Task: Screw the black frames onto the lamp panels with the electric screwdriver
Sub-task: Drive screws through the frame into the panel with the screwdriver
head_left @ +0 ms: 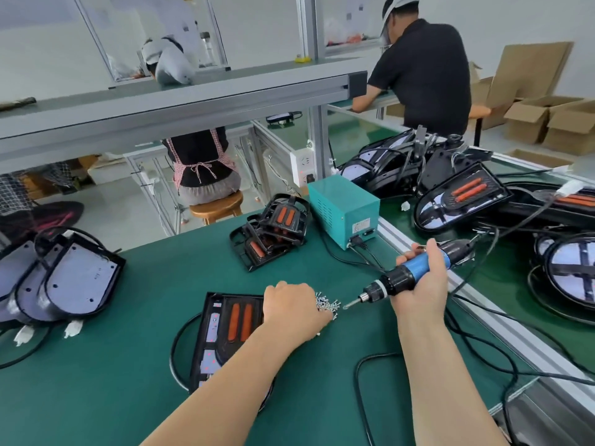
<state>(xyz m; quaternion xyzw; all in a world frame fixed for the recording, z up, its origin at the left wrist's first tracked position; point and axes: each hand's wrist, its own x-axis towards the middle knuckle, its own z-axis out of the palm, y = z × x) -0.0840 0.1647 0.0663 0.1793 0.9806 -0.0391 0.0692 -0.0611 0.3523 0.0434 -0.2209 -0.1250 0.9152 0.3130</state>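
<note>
Black frame (225,304), two orange strips (235,320), over lamp panel (211,360).

The left hand (291,305) and right hand (423,284) are bare, forearms (429,365) likewise uncovered.

Green desk (154,284) from above. A broad bare strip runs from the far edge to the near left corner, between stacked lamp panels (74,278) at the left edge and a black frame (225,329) lying mid-desk. Near the far edge, a pile of frames (270,230) and a teal power box (343,209) block the way. Rightward, the right hand (425,284) grips the electric screwdriver (399,280) beside a screw heap (328,305) (the left hand (293,309) covers part of it); looped cables (356,381) crowd the rail (515,333) along the right edge.
</note>
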